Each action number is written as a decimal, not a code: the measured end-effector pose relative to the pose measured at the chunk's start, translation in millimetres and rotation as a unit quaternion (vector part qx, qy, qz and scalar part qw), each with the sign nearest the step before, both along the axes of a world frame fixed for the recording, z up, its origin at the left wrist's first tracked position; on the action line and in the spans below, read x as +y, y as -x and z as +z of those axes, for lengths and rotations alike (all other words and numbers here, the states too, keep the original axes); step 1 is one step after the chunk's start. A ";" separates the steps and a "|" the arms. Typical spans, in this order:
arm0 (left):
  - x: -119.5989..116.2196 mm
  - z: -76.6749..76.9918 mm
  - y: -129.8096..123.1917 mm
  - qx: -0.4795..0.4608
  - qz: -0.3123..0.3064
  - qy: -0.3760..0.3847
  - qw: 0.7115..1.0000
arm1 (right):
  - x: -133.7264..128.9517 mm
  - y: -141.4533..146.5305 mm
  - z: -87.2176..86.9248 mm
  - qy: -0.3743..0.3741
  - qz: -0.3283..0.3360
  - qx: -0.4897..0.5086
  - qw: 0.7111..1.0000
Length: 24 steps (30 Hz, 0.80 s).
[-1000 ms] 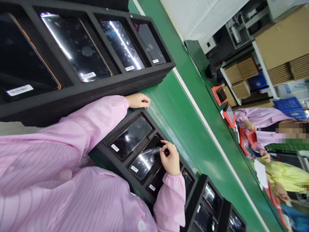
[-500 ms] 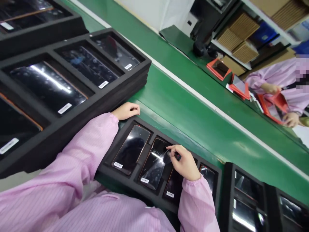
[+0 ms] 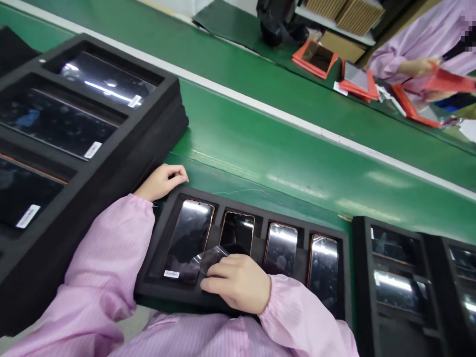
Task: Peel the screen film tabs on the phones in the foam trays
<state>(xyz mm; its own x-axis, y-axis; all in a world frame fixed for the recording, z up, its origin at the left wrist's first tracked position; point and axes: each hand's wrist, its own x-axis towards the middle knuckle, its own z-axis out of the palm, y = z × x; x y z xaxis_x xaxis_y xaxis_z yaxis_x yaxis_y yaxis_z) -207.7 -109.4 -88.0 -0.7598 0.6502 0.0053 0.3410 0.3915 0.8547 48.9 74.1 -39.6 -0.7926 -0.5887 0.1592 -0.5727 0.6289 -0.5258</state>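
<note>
My right hand (image 3: 238,282) is closed, pinching a clear protective film (image 3: 208,257) over the lower part of the second phone (image 3: 237,229). The film is bent up and stretches left towards the first phone (image 3: 189,238); whether its far edge still touches a screen I cannot tell. These phones lie face up in a black foam tray (image 3: 148,287) with a third phone (image 3: 280,248) and a fourth phone (image 3: 324,267). By the tray's upper left corner rests my left hand (image 3: 161,181), fingers curled in and nothing visible in them.
A tall stack of black foam trays (image 3: 156,124) with phones stands at left. More foam trays (image 3: 362,277) lie at right. Behind runs a green work surface (image 3: 260,134) with a white strip (image 3: 238,99). Across it, a co-worker's hands (image 3: 420,67) handle red sleeves (image 3: 451,82).
My right hand has moved down and left over the second phone, drawing the film with it. The view has shifted, and my left hand stays at the tray's corner.
</note>
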 end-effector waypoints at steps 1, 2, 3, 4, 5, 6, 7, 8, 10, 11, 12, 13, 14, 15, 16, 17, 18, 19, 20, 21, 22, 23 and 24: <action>0.0 1.1 -0.5 0.001 0.001 0.004 1.000 | -2.1 -1.5 -3.4 0.004 0.004 -0.004 1.000; 0.1 2.2 -0.9 0.001 0.003 0.008 1.000 | -3.5 -2.9 -6.0 0.010 0.006 -0.010 1.000; 0.1 3.3 -1.4 0.000 0.005 0.013 1.000 | -4.1 -3.9 -7.4 0.019 0.007 -0.017 1.000; 0.1 4.3 -1.8 -0.002 0.006 0.018 1.000 | -3.7 -4.4 -7.6 0.032 0.006 -0.022 0.999; 0.0 5.2 -2.1 -0.005 0.006 0.022 1.000 | -2.3 -4.3 -6.6 0.050 0.003 -0.028 0.998; -0.2 5.9 -2.3 -0.007 0.006 0.026 1.000 | 0.1 -3.4 -4.4 0.073 -0.002 -0.035 0.997; -0.6 6.6 -2.6 -0.008 0.006 0.029 1.000 | 3.7 -1.8 -1.1 0.102 -0.011 -0.045 0.994; -1.1 7.3 -2.8 -0.007 0.006 0.030 0.999 | 8.3 0.4 3.0 0.135 -0.025 -0.056 0.989; -2.1 8.3 -3.3 -0.003 0.006 0.032 0.999 | 20.0 6.1 11.6 0.199 -0.080 -0.077 0.974; -2.6 8.7 -3.6 0.000 0.007 0.033 0.999 | 26.3 9.3 15.1 0.219 -0.121 -0.084 0.965; -3.0 8.9 -3.9 0.001 0.008 0.035 0.999 | 32.5 12.3 17.3 0.229 -0.166 -0.087 0.955; -3.3 9.0 -4.2 0.002 0.009 0.038 0.999 | 38.2 15.1 18.2 0.231 -0.206 -0.091 0.947; -3.4 8.9 -4.4 0.002 0.009 0.040 0.999 | 42.9 17.4 17.5 0.231 -0.238 -0.096 0.938; -3.3 8.6 -4.5 0.004 0.009 0.041 0.999 | 46.7 19.2 15.6 0.231 -0.258 -0.102 0.933; -3.3 8.1 -4.5 0.005 0.011 0.041 0.999 | 49.4 20.5 12.7 0.229 -0.268 -0.108 0.930; -3.2 7.3 -4.4 0.008 0.013 0.040 0.999 | 51.3 21.4 9.4 0.226 -0.272 -0.109 0.929; -3.2 6.5 -4.2 0.010 0.016 0.039 0.999 | 52.5 21.9 6.1 0.216 -0.274 -0.105 0.931; -3.2 5.5 -3.8 0.013 0.019 0.036 0.999 | 53.3 22.1 3.2 0.197 -0.276 -0.096 0.936; -3.4 4.6 -3.4 0.015 0.021 0.033 0.999 | 54.0 22.0 1.2 0.173 -0.281 -0.082 0.941; -3.7 3.8 -3.1 0.017 0.022 0.030 0.999 | 54.7 21.8 0.0 0.145 -0.288 -0.068 0.944; -4.0 3.1 -2.7 0.017 0.022 0.027 0.999 | 55.2 21.4 -0.2 0.122 -0.298 -0.058 0.945; -4.3 2.6 -2.4 0.018 0.021 0.025 0.999 | 55.6 20.9 0.2 0.113 -0.306 -0.058 0.944; -4.6 2.2 -2.3 0.018 0.020 0.022 0.999 | 55.5 20.5 1.0 0.123 -0.313 -0.072 0.939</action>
